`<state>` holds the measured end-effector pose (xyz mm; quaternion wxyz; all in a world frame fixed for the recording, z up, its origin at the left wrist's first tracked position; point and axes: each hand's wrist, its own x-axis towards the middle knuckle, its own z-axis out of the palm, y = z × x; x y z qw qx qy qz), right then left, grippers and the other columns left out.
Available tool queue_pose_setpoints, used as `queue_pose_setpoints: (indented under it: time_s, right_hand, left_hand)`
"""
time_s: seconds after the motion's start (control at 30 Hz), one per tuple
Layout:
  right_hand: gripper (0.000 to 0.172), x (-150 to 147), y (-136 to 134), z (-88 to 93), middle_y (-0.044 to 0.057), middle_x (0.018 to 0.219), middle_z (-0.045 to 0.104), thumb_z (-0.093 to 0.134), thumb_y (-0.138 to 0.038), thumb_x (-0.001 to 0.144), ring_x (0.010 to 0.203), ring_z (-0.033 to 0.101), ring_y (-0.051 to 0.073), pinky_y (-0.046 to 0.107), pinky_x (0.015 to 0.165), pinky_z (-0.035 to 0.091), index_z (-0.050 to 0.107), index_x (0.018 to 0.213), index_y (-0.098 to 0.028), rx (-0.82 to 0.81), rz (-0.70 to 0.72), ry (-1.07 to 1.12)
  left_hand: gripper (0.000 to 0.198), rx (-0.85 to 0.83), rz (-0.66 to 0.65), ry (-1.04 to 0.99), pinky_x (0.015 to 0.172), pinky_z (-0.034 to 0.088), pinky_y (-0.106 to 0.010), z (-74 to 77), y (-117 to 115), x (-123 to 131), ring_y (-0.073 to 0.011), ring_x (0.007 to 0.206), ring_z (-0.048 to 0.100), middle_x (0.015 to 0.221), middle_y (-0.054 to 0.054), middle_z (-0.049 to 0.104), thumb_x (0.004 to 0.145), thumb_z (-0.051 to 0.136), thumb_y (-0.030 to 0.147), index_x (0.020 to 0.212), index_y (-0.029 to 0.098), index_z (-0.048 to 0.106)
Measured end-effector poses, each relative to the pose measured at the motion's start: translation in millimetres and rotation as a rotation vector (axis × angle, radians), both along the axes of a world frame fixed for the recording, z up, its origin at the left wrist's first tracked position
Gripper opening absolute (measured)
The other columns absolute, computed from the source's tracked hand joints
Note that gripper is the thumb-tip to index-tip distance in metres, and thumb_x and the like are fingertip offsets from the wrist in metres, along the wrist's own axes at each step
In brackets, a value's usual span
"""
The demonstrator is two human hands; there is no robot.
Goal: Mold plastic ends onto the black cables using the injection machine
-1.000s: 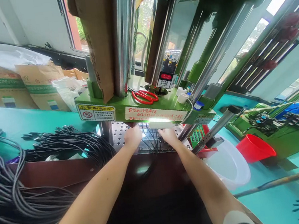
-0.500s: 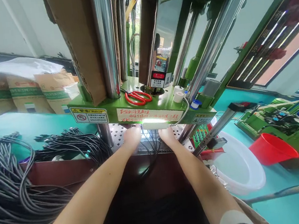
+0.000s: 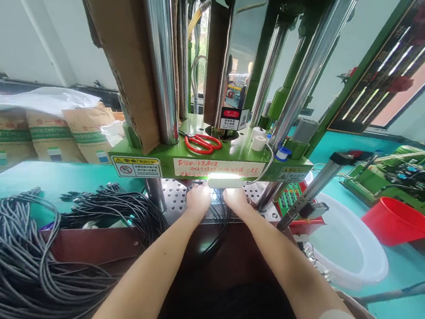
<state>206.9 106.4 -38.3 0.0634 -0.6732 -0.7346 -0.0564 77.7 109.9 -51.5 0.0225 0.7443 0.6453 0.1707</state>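
Observation:
Under the press's green plate (image 3: pixel 168 170), my left hand (image 3: pixel 198 198) is curled at the left side of a lit metal mould (image 3: pixel 216 196). My right hand (image 3: pixel 235 198) is curled at its right side, close against several black cables (image 3: pixel 224 214). These cables run out between my hands and hang over the front edge of the perforated metal bed (image 3: pixel 174 197). Both hands look closed, but their fingertips are hidden, so what they grip cannot be made out. A white lamp (image 3: pixel 225 182) shines just above them.
Red-handled scissors (image 3: pixel 203 143) lie on the green plate. Bundles of black cables (image 3: pixel 19 253) fill the left side, with paper sacks (image 3: pixel 90 135) behind. To the right are a green button panel (image 3: pixel 290 195), a white tub (image 3: pixel 374 264) and a red bucket (image 3: pixel 399 220). Chrome columns (image 3: pixel 163 62) rise around the press.
My right hand has moved left, toward the cables, and my hands are closer together. The whole view has shifted slightly, so the press sits further right and lower.

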Motion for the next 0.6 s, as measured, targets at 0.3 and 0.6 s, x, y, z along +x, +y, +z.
queue_pose_setpoints:
  time_s: [0.3, 0.6]
  right_hand:
    - [0.029, -3, 2, 11.0, 0.012, 0.096, 0.067, 0.039, -0.017, 0.084, 0.09, 0.061, 0.022, 0.029, 0.076, 0.046, 0.066, 0.096, -0.015, 0.001, 0.021, 0.048]
    - [0.029, -13, 5, 7.2, 0.009, 0.094, 0.068, 0.04, -0.025, 0.086, 0.092, 0.06, 0.021, 0.028, 0.078, 0.045, 0.066, 0.096, -0.018, 0.019, 0.037, 0.108]
  left_hand:
    - [0.037, 0.022, 0.018, -0.043, 0.069, 0.05, -0.037, 11.6, -5, 8, -0.029, 0.095, 0.058, 0.1, -0.017, 0.063, 0.081, 0.034, 0.015, 0.103, 0.013, 0.063]
    - [0.034, 0.022, -0.011, -0.101, 0.072, 0.047, -0.034, 10.2, -14, 23, -0.0251, 0.091, 0.059, 0.082, -0.013, 0.067, 0.084, 0.035, 0.021, 0.091, 0.015, 0.068]
